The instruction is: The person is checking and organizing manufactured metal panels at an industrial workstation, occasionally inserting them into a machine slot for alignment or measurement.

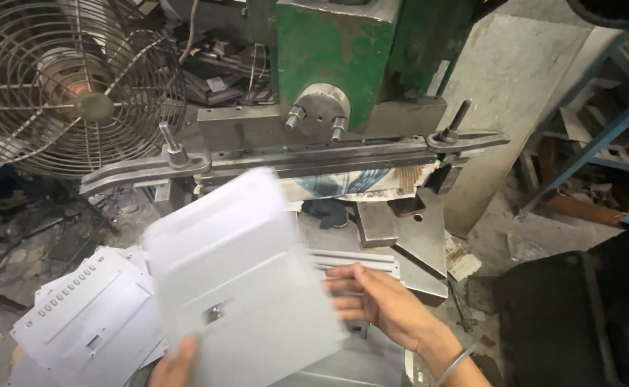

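In front of the press: a large green-painted steel press with a long grey die bar across its front stands at the top middle; everything below is placed from it.
Sheet in hand: a white, flat, rectangular sheet-metal panel with a small cut-out hangs just below the die bar, tilted and motion-blurred, its long edge turned toward the slot, so it appears lined up for feeding.
Left hand: below the press at the frame's bottom edge, thumb over the panel's lower edge; the grip is closed on the panel, carrying its weight from beneath.
Right hand: below and right of the press, fingers spread and pressed to the panel's right edge, a steadying touch; a thin metal bangle sits on the wrist.
Stack: more white punched panels lie low and left of the press, within the left hand's reach.
Fan: a round wire-caged fan stands left of the press, facing the work spot.
Floor: grey offcuts lie right of the press.
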